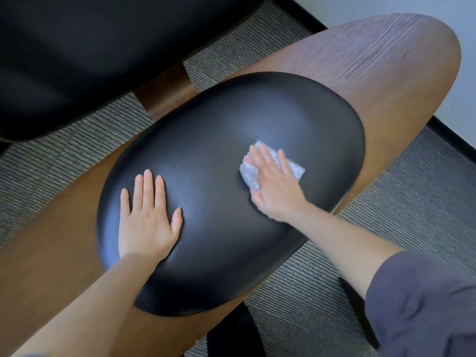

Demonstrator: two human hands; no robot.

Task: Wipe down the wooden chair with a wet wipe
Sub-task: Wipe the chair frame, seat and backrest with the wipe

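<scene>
the right hand (273,186) lies flat on the wet wipe (247,174), fingers straight and close together, pressing it down with the palm rather than pinching or curling round it. the wipe is a pale, speckled, folded piece, and its corners stick out past the fingertips and on both sides of the hand. it sits on the black cushion (219,135), on the right part of the pad, a little in from the edge. the hand and wipe are slightly blurred.

the left hand (148,220) holds nothing. it rests palm down on the same cushion, towards its left side, fingers straight and a bit fanned, thumb out to the right. the two hands are well apart, with bare black padding between them.

the cushion is a rounded, smooth pad with a faint sheen, mounted on the broad curved panel of the wooden chair (386,81). the brown wood, with visible grain, runs out past the pad at the upper right and the lower left. a second black cushion (90,47) fills the upper left corner, and a short wooden piece (167,94) shows just below it.

under the chair is a grey ribbed carpet (412,202). a pale wall (386,9) with a black skirting strip (453,136) shows on the right. the right arm has a dark blue sleeve (422,300) pushed up above the forearm
</scene>
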